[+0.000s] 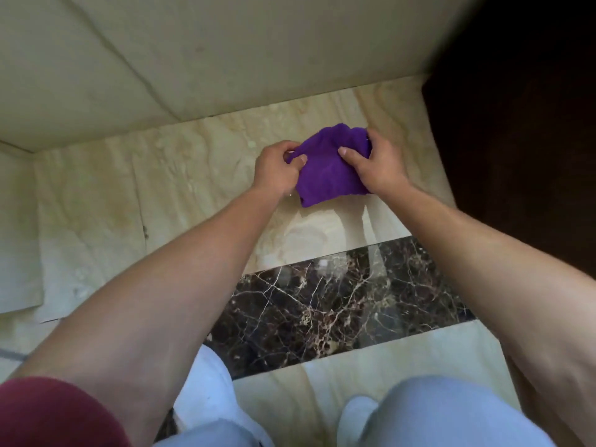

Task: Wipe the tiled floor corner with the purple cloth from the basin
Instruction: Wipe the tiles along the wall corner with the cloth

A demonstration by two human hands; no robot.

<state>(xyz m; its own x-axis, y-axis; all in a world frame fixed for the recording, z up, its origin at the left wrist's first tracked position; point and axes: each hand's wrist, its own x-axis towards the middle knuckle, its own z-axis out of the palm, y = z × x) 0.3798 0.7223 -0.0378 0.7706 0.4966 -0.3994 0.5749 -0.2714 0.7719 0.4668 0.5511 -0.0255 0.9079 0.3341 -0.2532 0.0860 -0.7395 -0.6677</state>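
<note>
A: Where's the purple cloth (329, 166)?

B: Bunched between both hands, out in front over the pale tiled floor (200, 175), near where the floor meets the wall (200, 50). Whether its lower edge touches the tile or hangs just clear, cannot tell.

A: Grips?

B: Left hand (275, 169) pinches the cloth's left edge, thumb and fingers closed on a fold. Right hand (375, 166) is clamped over the right side, thumb on top, fingers curled round behind and hidden by fabric.

A: What's hard to read?

B: The right of the frame is a dark panel (516, 140), almost black, no detail. A dark veined marble strip (338, 304) crosses the floor under the forearms; glare and a pale reflection sit on the glossy tile just below the cloth. The arms cover much of the strip.

A: Cut off?

B: A maroon sleeve (54, 414) at lower left, grey trouser knees (451, 414) at the bottom edge, and white shoes (206, 388) partly hidden behind arm and knee. No basin in frame.
</note>
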